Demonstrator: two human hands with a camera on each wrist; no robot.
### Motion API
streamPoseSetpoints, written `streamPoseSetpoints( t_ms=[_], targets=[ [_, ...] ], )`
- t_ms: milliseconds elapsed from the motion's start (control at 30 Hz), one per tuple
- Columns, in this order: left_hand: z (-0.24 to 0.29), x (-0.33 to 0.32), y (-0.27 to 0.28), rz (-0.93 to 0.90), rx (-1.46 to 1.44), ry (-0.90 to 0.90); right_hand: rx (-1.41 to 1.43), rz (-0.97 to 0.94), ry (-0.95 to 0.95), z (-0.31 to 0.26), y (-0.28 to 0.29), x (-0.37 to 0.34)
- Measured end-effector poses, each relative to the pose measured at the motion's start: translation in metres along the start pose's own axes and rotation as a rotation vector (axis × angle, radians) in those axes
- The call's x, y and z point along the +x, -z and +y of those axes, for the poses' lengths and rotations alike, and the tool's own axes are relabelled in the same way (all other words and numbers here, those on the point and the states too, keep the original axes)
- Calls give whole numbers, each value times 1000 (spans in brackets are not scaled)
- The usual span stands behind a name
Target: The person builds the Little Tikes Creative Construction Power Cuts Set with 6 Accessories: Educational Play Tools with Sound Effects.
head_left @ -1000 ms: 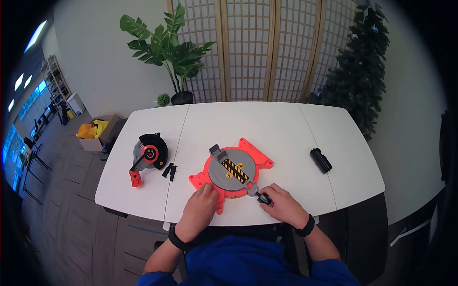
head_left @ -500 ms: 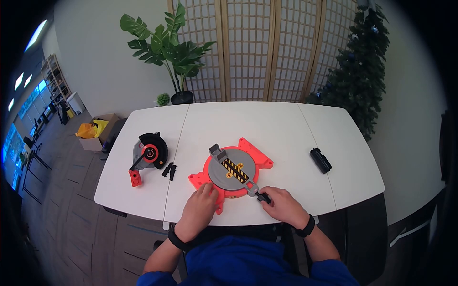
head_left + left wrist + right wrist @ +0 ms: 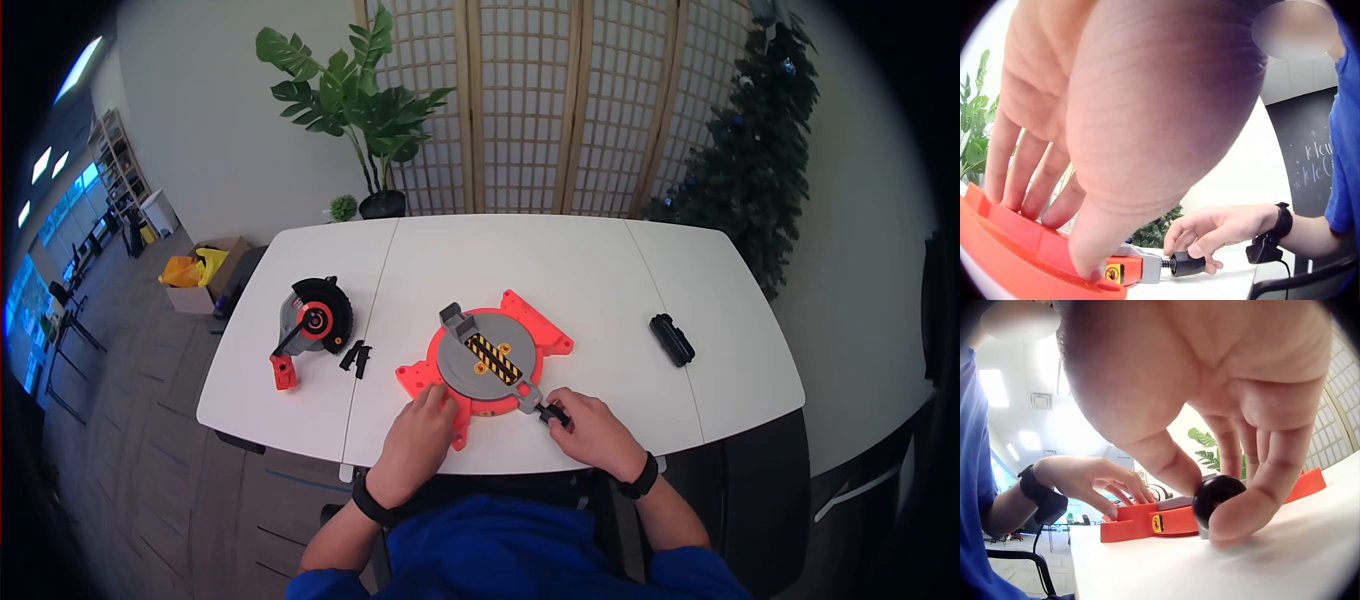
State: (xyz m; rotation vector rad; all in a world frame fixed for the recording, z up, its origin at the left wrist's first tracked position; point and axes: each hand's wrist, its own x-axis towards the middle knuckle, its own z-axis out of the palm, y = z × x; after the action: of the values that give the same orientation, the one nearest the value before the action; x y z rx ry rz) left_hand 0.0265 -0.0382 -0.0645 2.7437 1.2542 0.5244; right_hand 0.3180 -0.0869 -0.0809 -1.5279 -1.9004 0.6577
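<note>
A red toy miter saw base with a round grey turntable lies on the white table in front of me. My left hand grips the base's front left part, its thumb on the near side and its fingers farther over. At the turntable's front right, a black knob sticks out on a threaded stem. My right hand pinches that knob between thumb and fingers; in the right wrist view, the knob's round end shows between them.
On the left of the table lies a toy saw head with a black guard and red parts. Small black pieces are beside it. A black cylindrical part rests on the right.
My right fingers have shifted slightly around the knob, and the knob shows at a slightly different angle. The left hand and the base stay in place.
</note>
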Motion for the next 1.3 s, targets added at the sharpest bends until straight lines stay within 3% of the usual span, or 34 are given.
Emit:
streamPoseSetpoints(
  t_ms=[533, 733, 900, 1300],
  targets=[
    [-1, -2, 0, -1, -7, -5, -98, 10, 28, -1, 2, 0],
    [-1, -2, 0, -13, 3, -7, -10, -44, -64, -6, 3, 1],
    [0, -1, 0, -10, 11, -6, -73, 11, 51, -2, 0, -1],
    [0, -1, 1, -29, 13, 10, -39, 10, 9, -1, 0, 2]
  ],
)
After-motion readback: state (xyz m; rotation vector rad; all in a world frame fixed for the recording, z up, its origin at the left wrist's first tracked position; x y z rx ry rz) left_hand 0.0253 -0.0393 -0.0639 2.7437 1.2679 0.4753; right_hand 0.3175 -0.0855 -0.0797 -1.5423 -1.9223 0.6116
